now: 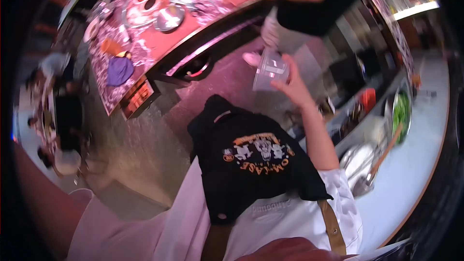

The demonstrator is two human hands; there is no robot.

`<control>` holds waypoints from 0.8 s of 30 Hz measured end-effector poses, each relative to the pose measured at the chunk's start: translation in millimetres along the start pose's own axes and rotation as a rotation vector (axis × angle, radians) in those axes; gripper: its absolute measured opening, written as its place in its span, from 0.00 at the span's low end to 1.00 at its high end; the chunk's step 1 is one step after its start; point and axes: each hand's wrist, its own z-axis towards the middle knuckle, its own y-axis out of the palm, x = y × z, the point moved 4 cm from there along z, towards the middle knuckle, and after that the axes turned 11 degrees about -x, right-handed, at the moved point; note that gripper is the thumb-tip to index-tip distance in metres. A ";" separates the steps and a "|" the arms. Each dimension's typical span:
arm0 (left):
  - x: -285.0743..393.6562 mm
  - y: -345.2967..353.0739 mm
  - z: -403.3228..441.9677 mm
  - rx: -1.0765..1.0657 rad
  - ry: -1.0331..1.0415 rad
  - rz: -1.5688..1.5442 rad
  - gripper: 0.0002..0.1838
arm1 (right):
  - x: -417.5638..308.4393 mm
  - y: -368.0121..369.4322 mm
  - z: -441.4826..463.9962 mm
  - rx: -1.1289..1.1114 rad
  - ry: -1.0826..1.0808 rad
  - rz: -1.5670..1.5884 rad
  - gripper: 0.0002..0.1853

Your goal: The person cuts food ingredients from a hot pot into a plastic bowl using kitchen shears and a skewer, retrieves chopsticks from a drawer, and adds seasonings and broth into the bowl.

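Right hand point(296, 88) grasps a clear tub point(265, 78), thumb and fingers around its near right side; the left arm point(44, 198) runs off at the left edge, so its hand is out of sight and its state cannot be told. Nearest is a black apron point(256, 164) over a white shirt point(295, 220). Beyond it the tub is held up over the floor point(150, 150), its long axis running roughly near to far, the near end leaning left; which end is open cannot be told. A co-worker's hand point(270, 36) meets its far end, though its grip is unclear. On the table point(411, 174) to the right, a wooden handle point(386, 152) slants toward greens point(400, 116) in a bowl point(389, 108). Far left, a purple cloth point(120, 71) and a round pan point(169, 18) lie on the far table point(166, 43).
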 end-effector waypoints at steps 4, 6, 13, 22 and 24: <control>23.2 -35.0 -67.1 0.227 -0.220 0.090 0.24 | 24.1 71.5 71.3 -0.274 0.043 0.085 0.51; 19.6 -57.1 -100.0 0.381 -0.349 0.140 0.24 | 32.4 115.0 122.1 -0.371 0.026 0.156 0.49; -146.5 107.4 -241.3 0.919 -1.101 -0.402 0.26 | 35.3 234.1 276.6 -0.681 0.233 0.714 0.49; -191.6 438.3 -266.5 1.059 -1.331 -1.323 0.19 | 71.5 281.6 361.0 -0.623 0.697 0.505 0.33; -205.5 459.8 -281.9 1.120 -1.374 -1.449 0.18 | 94.0 264.3 390.1 -0.171 0.554 0.305 0.23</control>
